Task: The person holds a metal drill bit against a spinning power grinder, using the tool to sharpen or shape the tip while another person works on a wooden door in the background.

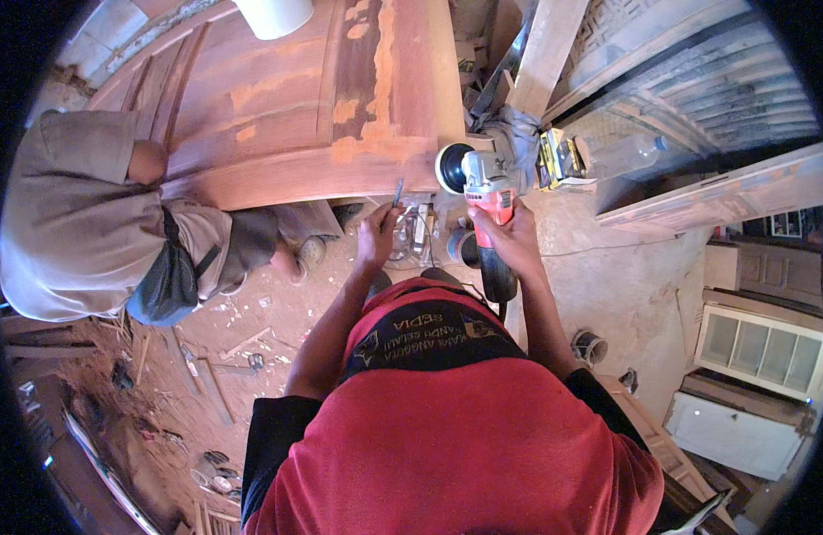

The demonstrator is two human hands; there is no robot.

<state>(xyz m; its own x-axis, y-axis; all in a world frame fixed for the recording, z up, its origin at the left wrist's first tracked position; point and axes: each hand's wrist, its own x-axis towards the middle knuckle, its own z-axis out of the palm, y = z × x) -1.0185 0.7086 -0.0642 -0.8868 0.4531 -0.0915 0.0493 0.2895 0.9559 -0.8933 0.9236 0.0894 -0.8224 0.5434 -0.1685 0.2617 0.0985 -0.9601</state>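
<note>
My right hand point(511, 239) is wrapped round the body of a red and black angle grinder point(493, 198). Its silver head carries a round black-rimmed pad point(452, 168) with a pale centre, beside the corner of a reddish wooden door panel point(277, 116). Between the fingers of my left hand point(376, 239), a slim grey stick-like thing point(398, 192) points up at the panel's near edge; its exact kind cannot be made out. Orange filler-like patches mark the panel. Whether the pad is spinning does not show.
At the left another person point(90, 214) sits bent by the panel. A white container point(276, 16) stands on it. Small yellow-black boxes point(561, 159) and a clear bottle point(639, 153) lie to the right. Below are a tin can point(463, 247) and wood scraps point(213, 392).
</note>
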